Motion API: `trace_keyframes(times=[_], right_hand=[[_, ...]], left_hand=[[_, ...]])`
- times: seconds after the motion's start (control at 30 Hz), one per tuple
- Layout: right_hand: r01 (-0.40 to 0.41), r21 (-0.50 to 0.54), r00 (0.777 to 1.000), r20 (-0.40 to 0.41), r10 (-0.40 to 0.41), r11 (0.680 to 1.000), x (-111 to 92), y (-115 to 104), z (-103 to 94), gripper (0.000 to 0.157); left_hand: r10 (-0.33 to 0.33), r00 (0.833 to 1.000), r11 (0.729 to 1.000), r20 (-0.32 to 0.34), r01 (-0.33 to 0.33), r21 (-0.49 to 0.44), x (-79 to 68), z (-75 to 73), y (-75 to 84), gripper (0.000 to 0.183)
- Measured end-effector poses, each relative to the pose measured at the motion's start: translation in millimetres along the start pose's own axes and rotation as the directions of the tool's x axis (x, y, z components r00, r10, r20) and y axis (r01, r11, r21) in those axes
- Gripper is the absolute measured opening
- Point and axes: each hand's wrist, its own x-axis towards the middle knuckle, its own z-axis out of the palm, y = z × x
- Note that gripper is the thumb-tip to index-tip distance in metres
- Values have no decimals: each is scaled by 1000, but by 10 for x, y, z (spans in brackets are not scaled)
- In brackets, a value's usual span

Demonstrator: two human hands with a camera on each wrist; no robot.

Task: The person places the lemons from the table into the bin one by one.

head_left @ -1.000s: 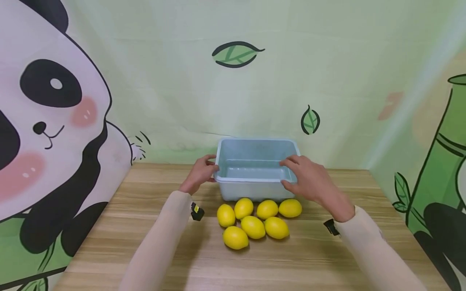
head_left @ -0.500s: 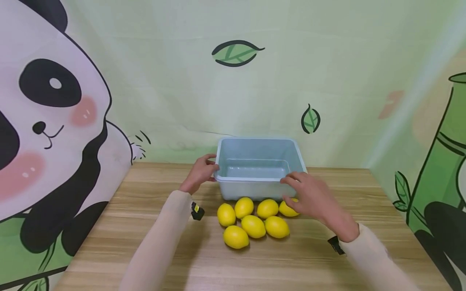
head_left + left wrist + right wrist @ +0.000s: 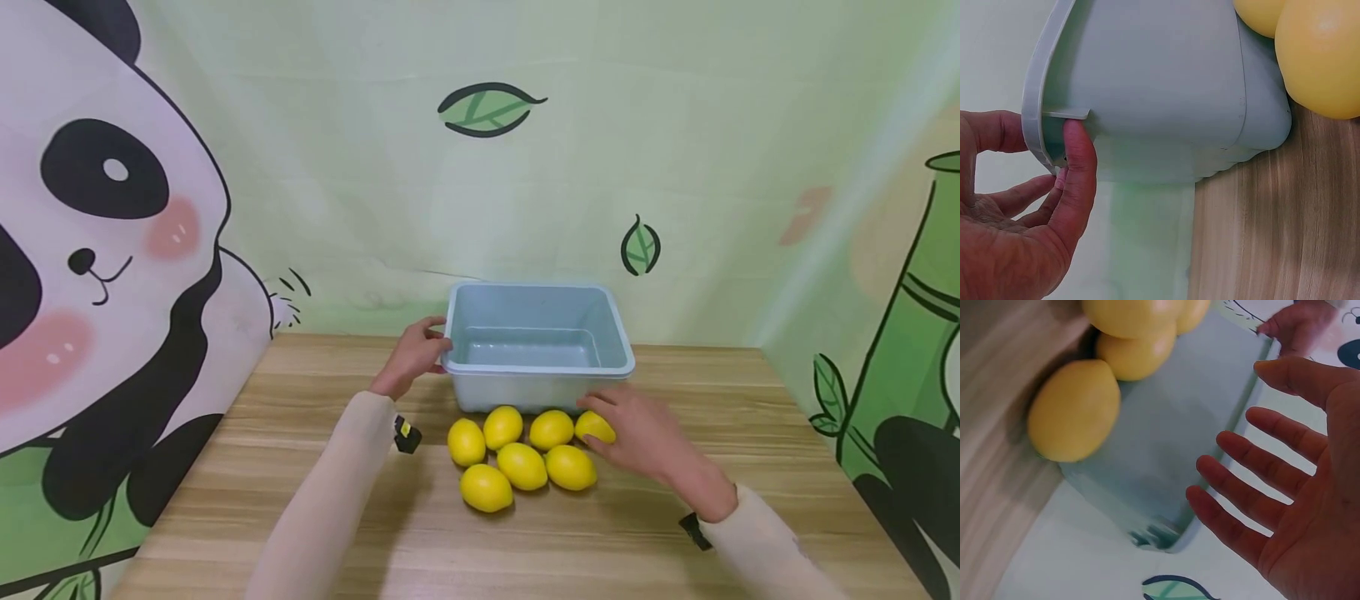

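A light blue plastic bin (image 3: 540, 390) stands at the back of the table, and nothing lies inside it. My left hand (image 3: 412, 357) grips its left rim; in the left wrist view the thumb (image 3: 1079, 178) lies under the rim's outer edge. Several yellow lemons (image 3: 521, 467) are grouped in front of the bin. Over the rightmost lemon (image 3: 595, 427) hovers my right hand (image 3: 637, 429), partly covering it in the head view. In the right wrist view that hand's fingers (image 3: 1266, 462) are spread and apart from the nearest lemon (image 3: 1075, 412).
The wooden table (image 3: 337, 533) extends to both sides and in front of the lemons. Close behind the bin hangs a pale green backdrop (image 3: 360, 183) with printed leaves, and a printed panda (image 3: 112, 250) is at the left.
My right hand has moved off the bin's right side, down and toward me, to above the rightmost lemon. The left hand, bin and lemons have stayed in place.
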Motion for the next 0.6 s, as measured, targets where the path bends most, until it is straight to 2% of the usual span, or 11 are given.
trace_keyframes(times=[0.13, 0.4, 0.6], right_hand=[[-17, 22, 999, 39, 16, 1000, -21, 6, 99, 44], [-78, 45, 995, 66, 75, 996, -46, 112, 293, 48], [-79, 32, 994, 73, 76, 996, -28, 202, 430, 51]], left_hand=[[1, 1000, 1000, 1, -1, -1, -3, 1, -3, 60], [0, 1000, 1000, 5, 0, 0, -6, 6, -12, 60], [4, 1000, 1000, 2, -4, -2, 2, -1, -16, 60]])
